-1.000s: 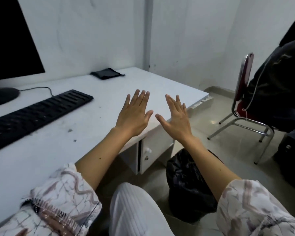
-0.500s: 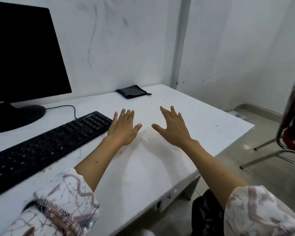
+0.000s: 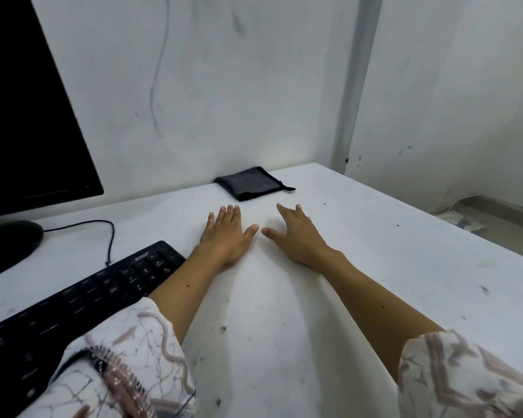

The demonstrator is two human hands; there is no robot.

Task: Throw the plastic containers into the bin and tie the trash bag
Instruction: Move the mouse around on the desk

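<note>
Lying flat on the white desk [image 3: 375, 267], fingers straight, holding nothing — left hand [image 3: 227, 233], right hand [image 3: 296, 236] — monitor [image 3: 27, 116] being cropped at left.

Plastic containers: out of frame.
Bin: out of frame.
Trash bag: out of frame.
Left hand [image 3: 227, 236]: palm down on the white desk [image 3: 375, 267], fingers straight, holding nothing.
Right hand [image 3: 296, 236]: palm down just beside the left, fingers spread, holding nothing; the thumb tips are close but apart.
</note>
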